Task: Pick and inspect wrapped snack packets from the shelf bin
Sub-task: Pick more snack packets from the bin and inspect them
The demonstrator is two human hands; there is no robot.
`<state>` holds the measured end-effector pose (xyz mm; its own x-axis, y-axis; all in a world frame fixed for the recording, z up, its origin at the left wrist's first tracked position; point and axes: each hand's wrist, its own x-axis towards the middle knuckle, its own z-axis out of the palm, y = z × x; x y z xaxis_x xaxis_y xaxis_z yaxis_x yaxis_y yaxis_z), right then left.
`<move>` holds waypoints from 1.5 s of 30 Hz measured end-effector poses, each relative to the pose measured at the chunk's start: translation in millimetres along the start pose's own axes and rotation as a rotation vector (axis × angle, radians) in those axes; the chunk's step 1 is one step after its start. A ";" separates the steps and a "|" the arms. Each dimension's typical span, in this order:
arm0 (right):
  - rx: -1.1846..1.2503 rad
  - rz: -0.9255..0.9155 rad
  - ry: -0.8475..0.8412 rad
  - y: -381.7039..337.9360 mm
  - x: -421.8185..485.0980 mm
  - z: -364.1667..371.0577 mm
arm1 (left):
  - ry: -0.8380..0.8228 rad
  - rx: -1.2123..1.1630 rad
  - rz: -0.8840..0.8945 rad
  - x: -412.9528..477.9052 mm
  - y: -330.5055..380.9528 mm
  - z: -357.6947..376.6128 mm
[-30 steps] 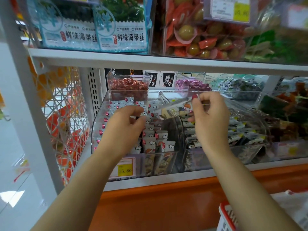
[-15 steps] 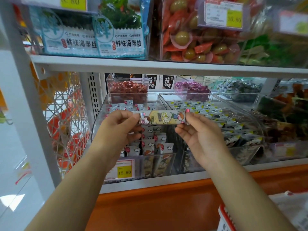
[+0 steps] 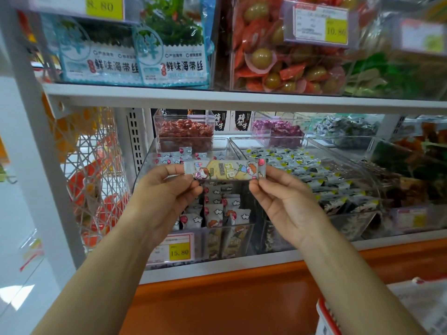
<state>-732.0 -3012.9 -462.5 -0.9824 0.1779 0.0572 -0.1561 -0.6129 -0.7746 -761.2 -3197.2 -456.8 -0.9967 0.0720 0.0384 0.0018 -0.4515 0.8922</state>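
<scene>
Between both hands | snack packet (image 3: 225,170) level | left hand (image 3: 161,197) pinches one end | right hand (image 3: 283,201) the other

Below the left grip (image 3: 167,189), the bin tag (image 3: 179,252) reads 15.80. High above that grip, a shelf tag (image 3: 104,7) reads 8.80, over seaweed bags (image 3: 173,66) printed 鲜味海带丝. High above the right grip (image 3: 285,197), a boxed tag (image 3: 335,32) reads 10.80. Beyond both grips, black packs (image 3: 242,120) show 碎银子. The lettering on the packet (image 3: 225,170) they pinch is illegible.

Snack packet (image 3: 225,170) between left hand (image 3: 164,192) and right hand (image 3: 285,201), before the shelf bin (image 3: 148,163), price tag (image 3: 177,249) on its front.
</scene>
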 end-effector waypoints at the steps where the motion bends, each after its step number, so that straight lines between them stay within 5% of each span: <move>1: -0.030 -0.024 0.018 0.6 -0.1 -0.9 | -0.003 0.002 -0.004 -0.8 0.3 0.4; 9: -0.316 -0.238 0.146 2.0 -2.7 -0.4 | -0.145 0.201 0.059 -4.2 -1.1 3.5; 13: -0.274 -0.225 0.072 -0.4 -5.2 2.2 | -0.131 0.192 0.079 -6.3 -0.3 4.8; 17: -0.528 -0.296 0.016 2.3 -6.3 1.1 | -0.180 0.212 0.082 -5.6 1.2 2.6; 27: -0.478 -0.321 0.025 1.1 -2.3 -0.2 | -0.214 0.484 0.155 -9.6 0.1 5.9; 40: -0.708 -0.459 0.034 11.4 -2.8 1.3 | -0.041 0.656 0.289 -9.4 -8.7 15.0; 45: -0.658 -0.409 -0.149 8.1 -4.0 1.0 | 0.028 0.569 0.250 -5.4 -9.1 13.0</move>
<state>-729.4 -3019.4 -468.4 -0.8709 0.1577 0.4655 -0.4606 0.0684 -0.8850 -754.8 -3181.9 -459.2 -0.9623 -0.0015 0.2719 0.2705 0.0940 0.9581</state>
